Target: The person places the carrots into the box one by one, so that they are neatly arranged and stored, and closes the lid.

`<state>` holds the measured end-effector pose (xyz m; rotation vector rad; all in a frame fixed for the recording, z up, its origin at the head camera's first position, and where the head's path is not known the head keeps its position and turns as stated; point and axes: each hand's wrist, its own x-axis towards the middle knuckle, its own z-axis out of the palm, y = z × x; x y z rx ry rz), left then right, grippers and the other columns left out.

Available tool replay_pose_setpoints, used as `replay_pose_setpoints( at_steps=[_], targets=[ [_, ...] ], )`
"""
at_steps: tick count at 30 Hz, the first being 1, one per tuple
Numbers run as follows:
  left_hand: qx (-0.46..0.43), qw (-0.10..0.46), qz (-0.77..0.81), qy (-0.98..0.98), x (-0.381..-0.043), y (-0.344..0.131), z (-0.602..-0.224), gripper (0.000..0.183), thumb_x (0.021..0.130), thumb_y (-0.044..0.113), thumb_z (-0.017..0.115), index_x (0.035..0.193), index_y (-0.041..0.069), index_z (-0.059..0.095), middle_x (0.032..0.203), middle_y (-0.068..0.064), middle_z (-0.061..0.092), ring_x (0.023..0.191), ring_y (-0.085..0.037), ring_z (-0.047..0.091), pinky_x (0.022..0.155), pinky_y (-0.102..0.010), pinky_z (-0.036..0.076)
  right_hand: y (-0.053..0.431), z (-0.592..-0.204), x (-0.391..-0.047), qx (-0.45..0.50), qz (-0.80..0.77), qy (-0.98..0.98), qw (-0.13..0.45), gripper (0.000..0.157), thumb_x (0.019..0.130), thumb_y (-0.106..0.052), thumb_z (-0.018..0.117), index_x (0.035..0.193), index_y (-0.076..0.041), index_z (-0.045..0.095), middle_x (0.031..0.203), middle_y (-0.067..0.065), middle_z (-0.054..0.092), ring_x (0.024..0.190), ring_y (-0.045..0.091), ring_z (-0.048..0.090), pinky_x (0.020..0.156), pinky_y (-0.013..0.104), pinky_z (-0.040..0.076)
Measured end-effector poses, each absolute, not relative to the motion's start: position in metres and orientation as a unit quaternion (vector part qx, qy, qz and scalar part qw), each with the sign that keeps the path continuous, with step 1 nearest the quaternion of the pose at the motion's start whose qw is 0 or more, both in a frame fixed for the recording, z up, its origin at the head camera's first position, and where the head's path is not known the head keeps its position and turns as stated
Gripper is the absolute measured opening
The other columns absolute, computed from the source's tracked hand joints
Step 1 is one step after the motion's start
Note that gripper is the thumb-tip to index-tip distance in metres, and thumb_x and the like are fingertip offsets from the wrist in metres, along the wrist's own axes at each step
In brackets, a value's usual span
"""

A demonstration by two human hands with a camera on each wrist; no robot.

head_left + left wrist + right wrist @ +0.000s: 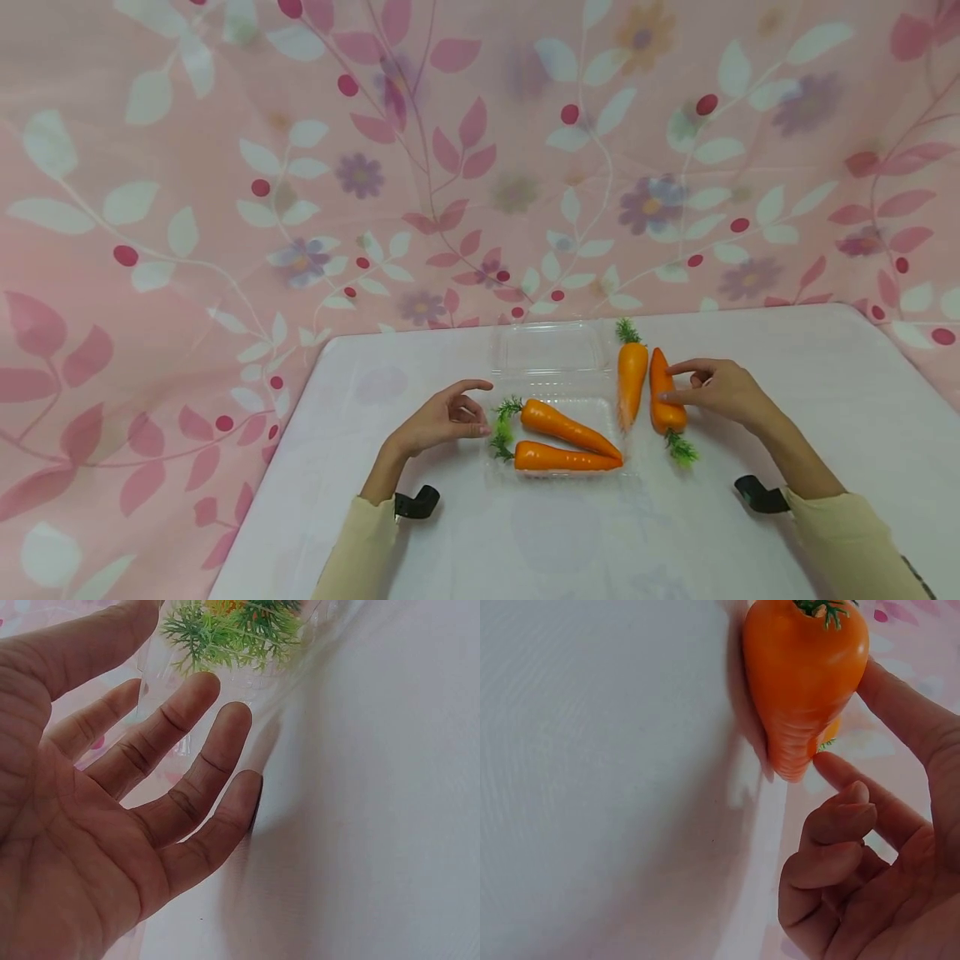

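Two orange carrots, an upper one (567, 423) and a lower one (562, 457), lie in the base of a clear plastic clamshell box (551, 346), green tops to the left. My left hand (446, 417) is by the box's left side with fingers loosely bent, holding nothing; in the left wrist view, green fronds (232, 637) show beyond the fingertips. To the right of the box, my right hand (720, 392) touches a carrot (663, 387) with thumb and index finger. Both fingers meet one side of that carrot in the right wrist view, with the others curled.
Another carrot (632, 371) lies beside the box's right edge, its top pointing away. Behind the box base, its lid lies folded back. A white cloth covers the table (585, 550), and a pink floral curtain (465, 167) hangs behind it.
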<state>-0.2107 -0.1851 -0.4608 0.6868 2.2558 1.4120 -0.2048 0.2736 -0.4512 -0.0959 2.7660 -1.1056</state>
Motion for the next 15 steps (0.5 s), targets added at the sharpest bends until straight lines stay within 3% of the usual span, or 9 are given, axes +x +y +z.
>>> replay_pose_setpoints(
  at_steps=[7,15],
  targets=[
    [0.244,0.197,0.499,0.808,-0.2102,-0.1849,-0.4604,0.069,0.086,0.02,0.079,0.145,0.011,0.045,0.099,-0.006,0.067,0.092,-0.024,0.066,0.088,-0.035,0.052,0.2704,-0.4473,-0.2049,-0.018,-0.333,0.938,0.091,0.078,0.074,-0.057,0.081,0.122,0.003,0.064,0.071,0.003,0.043,0.06,0.02,0.039,0.053,0.029,0.027],
    [0.246,0.194,0.5,0.807,-0.211,-0.1852,-0.4615,0.068,0.086,0.019,0.079,0.145,0.011,0.045,0.1,-0.008,0.067,0.091,-0.024,0.066,0.088,-0.036,0.053,0.2699,-0.4433,-0.2018,-0.006,-0.321,0.941,0.11,0.076,0.078,-0.057,0.077,0.119,0.006,0.064,0.088,0.011,0.057,0.074,0.024,0.049,0.06,0.032,0.041]
  ],
)
